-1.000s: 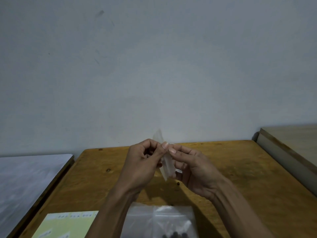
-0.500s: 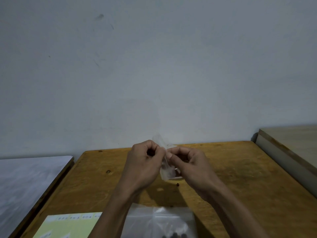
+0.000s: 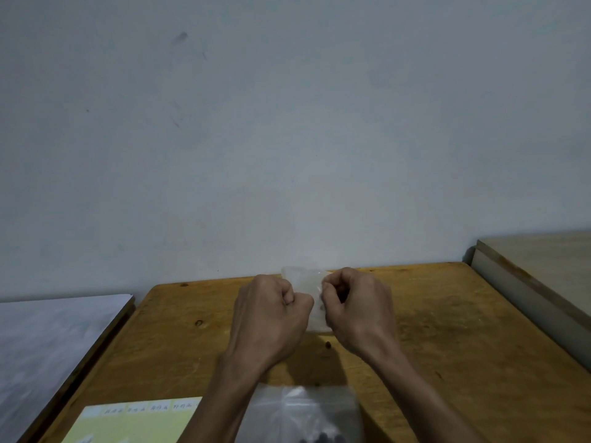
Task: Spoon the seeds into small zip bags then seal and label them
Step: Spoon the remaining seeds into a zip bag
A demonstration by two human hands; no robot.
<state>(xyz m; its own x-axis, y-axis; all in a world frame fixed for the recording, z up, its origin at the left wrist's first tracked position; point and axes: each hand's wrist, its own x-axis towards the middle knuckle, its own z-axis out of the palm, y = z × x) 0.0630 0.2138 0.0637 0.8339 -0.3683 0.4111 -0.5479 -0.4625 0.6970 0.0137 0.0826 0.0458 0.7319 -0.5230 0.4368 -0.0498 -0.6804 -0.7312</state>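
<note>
Holding a small bag [image 3: 308, 284] above the table [image 3: 447, 330], between both fists: left hand [image 3: 271, 314] and right hand [image 3: 358, 310] each curl in and pinch its upper part. I judge this as opening the zip mouth, though the mouth itself I cannot make out. Next I need it parted wide enough for a spoon. Seed bag [image 3: 307, 417] lies at the near edge beside the label sheet [image 3: 134, 423]. Open wood right of the hands; one dark speck [image 3: 327, 345] lies below them.
</note>
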